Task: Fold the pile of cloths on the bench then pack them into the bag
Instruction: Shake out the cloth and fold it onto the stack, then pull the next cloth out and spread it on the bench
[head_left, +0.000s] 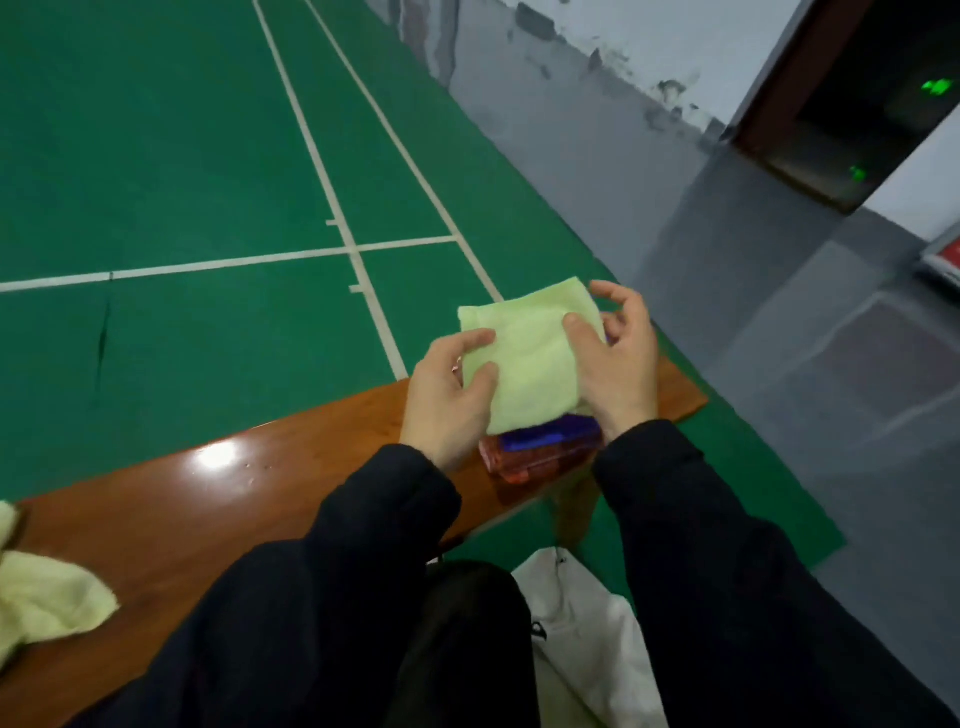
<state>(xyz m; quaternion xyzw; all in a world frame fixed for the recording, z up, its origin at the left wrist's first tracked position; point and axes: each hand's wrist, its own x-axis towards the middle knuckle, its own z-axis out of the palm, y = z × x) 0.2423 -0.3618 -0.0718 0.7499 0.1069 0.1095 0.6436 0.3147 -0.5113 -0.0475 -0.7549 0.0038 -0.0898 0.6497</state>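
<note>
Folded cloth: pale green, square, one fold deep at least; you hold it between both hands above the far end of the worktop, over the stack below.
Left hand: yours, at the cloth's left edge; thumb lies on top of the fabric, fingers curl beneath it, so it pinches that edge.
Right hand: yours, at the cloth's right edge; thumb presses the top face, fingers curl behind the far corner, gripping it.
Hands, relation: apart, one at each side of the same cloth, both clamped on it.
Stack: folded cloths directly under the held one, a blue-purple piece on top of an orange-red piece, resting on the worktop near its front edge.
Unfolded cloths: pale yellow-green, crumpled, at the near left end of the worktop, well apart from your hands.
Worktop: glossy brown wooden bench, a bright glare patch on its surface.
Bag: white, on the floor beside your knee, below the worktop's front edge; whether its mouth gapes you cannot tell.
Sleeves: dark, covering both your forearms to the wrists.
Floor: green court surface with white lines.
</note>
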